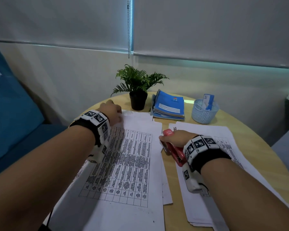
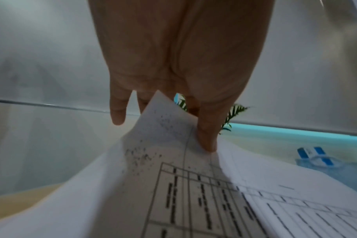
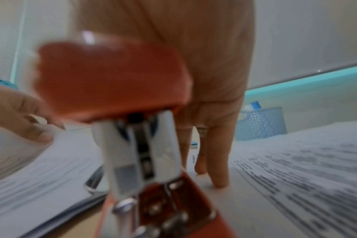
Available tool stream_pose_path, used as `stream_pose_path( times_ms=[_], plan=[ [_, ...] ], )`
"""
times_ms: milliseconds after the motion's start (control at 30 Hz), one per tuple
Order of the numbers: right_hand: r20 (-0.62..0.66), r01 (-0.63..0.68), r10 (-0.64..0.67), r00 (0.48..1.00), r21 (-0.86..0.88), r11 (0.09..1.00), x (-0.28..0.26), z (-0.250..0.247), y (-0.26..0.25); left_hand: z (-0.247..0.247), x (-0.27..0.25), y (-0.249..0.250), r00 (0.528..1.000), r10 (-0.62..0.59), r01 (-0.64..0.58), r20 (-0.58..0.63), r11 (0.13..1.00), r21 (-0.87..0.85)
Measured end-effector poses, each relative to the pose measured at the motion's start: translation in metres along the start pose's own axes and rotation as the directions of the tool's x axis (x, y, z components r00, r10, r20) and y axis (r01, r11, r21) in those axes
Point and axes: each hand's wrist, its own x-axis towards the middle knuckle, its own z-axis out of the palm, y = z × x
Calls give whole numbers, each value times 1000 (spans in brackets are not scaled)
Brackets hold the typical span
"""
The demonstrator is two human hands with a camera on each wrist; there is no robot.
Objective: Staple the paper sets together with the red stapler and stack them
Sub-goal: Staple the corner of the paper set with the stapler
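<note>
A paper set (image 1: 132,160) printed with a table lies on the left of the round wooden table (image 1: 250,124). My left hand (image 1: 113,112) pinches its far left corner (image 2: 169,128) and lifts it, thumb (image 2: 207,136) on top. The red stapler (image 1: 173,149) sits in my right hand (image 1: 175,139), between the two paper piles. In the right wrist view the stapler (image 3: 120,90) fills the middle, blurred, with my fingers (image 3: 218,153) reaching down to the paper. A second paper pile (image 1: 223,157) lies on the right under my right forearm.
At the back of the table stand a potted plant (image 1: 138,87), a stack of blue spiral notebooks (image 1: 168,105) and a light blue mesh basket (image 1: 204,112) holding a box. A blue seat (image 1: 12,114) is on the left. The wall and blinds are close behind.
</note>
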Motion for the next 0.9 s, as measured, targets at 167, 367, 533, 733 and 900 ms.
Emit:
stream_pose_path(
  times_ms=[167,367,533,733,900],
  plan=[
    [126,65,-112,986,324,944,-14,-3,10,-32,-18,3,989,-43,-13,-143,931,-365],
    [19,185,-273,962,690,700,-41,-9,16,-66,-36,17,974,-26,-107,-227,825,-556],
    [-137,265,-307,942,865,427,-63,-23,18,-82,-43,35,951,-37,-171,-308,764,-622],
    [-253,400,-358,899,806,436,-84,-51,27,-94,-46,58,935,-71,-155,-347,799,-582],
    [-232,353,-268,935,679,644,-91,-83,39,-81,-51,68,997,-17,-22,-70,850,-526]
  ],
)
